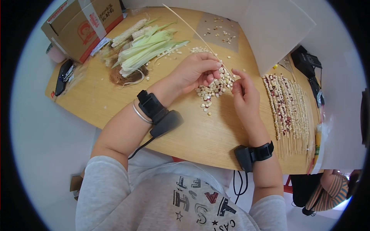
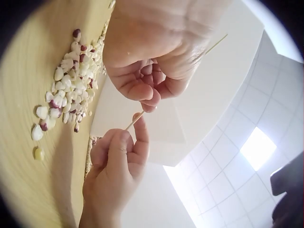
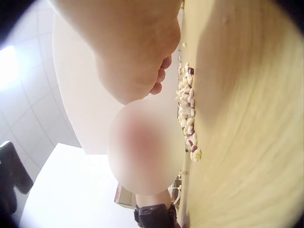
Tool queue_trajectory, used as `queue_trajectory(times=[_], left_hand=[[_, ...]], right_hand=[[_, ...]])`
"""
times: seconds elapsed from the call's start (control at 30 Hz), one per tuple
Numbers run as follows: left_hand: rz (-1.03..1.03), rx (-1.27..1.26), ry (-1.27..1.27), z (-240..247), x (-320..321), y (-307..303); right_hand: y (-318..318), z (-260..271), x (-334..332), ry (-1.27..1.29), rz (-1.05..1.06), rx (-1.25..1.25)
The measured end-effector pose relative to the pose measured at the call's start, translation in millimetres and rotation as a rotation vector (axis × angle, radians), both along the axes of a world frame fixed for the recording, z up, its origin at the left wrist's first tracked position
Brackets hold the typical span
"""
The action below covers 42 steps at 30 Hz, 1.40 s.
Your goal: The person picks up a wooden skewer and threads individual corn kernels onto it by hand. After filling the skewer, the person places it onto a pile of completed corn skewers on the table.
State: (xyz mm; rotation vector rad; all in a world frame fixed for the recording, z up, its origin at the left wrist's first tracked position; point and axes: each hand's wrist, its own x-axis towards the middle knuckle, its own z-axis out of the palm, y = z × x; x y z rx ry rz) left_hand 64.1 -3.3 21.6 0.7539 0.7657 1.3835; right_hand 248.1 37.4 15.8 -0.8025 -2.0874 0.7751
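A long thin stick (image 1: 189, 27) slants over the table in the head view, with no kernels seen on its upper length. My left hand (image 1: 196, 71) pinches it near its lower end. The fingertips of my right hand (image 1: 246, 96) close on that end; in the left wrist view the stick (image 2: 135, 120) runs from my left fingers to my right hand (image 2: 114, 166). Beneath both hands lies a pile of white and dark red corn kernels (image 1: 216, 89). A blurred patch hides the fingertips in the right wrist view, where my right hand (image 3: 128, 52) is at the top.
Sticks threaded with kernels (image 1: 287, 104) lie in rows at the right, beside a white panel (image 1: 277, 30). Corn cobs and husks (image 1: 144, 48) are at the back left, near a cardboard box (image 1: 79, 29). Scattered kernels lie on a grey mat (image 1: 216, 32).
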Motion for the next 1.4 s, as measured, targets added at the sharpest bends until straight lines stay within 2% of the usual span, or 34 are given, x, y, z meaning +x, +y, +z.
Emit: queue_trajectory(times=[0.33, 0.4, 0.47, 0.53, 0.63, 0.7, 0.73, 0.8, 0.97, 1.03, 1.2, 1.27, 1.37, 1.4], left_hand=[[0.01, -0.066, 0.106, -3, -1, 1], [-0.004, -0.02, 0.214, -6, 1, 2], [0.03, -0.038, 0.167, -5, 2, 3], [0.055, -0.058, 0.119, -8, -1, 6], [0.12, -0.043, 0.237, -12, -5, 7], [0.049, -0.001, 0.451, -7, 5, 4], [0.053, -0.003, 0.449, -7, 9, 2], [-0.079, 0.018, 0.36, -8, 15, 0], [-0.054, 0.038, 0.397, -6, 9, 1], [0.039, 0.052, 0.378, -5, 4, 3], [0.093, 0.042, 0.384, -5, -7, 5], [0.098, 0.042, 0.386, -4, -7, 4], [0.099, -0.028, 0.444, -5, -9, 6], [0.166, 0.037, 0.62, -11, -11, 7]], right_hand=[[3, 0, 2, -0.091, 0.017, 0.026], [6, -2, 2, -0.102, 0.03, -0.002], [12, -8, 6, -0.122, 0.024, 0.068], [18, -8, 11, -0.15, 0.022, 0.028], [15, -2, 11, -0.18, 0.026, -0.051], [10, -1, 6, -0.19, 0.044, -0.091], [6, -1, 4, -0.145, 0.072, -0.082], [5, -2, 3, -0.101, 0.101, -0.073], [8, -1, 4, -0.143, 0.062, -0.027], [10, -1, 6, -0.143, 0.049, -0.051], [15, 0, 10, -0.227, 0.018, -0.056], [14, 1, 9, -0.242, -0.03, 0.024], [20, -4, 11, -0.188, -0.121, 0.059], [23, -4, 13, -0.183, -0.127, 0.06]])
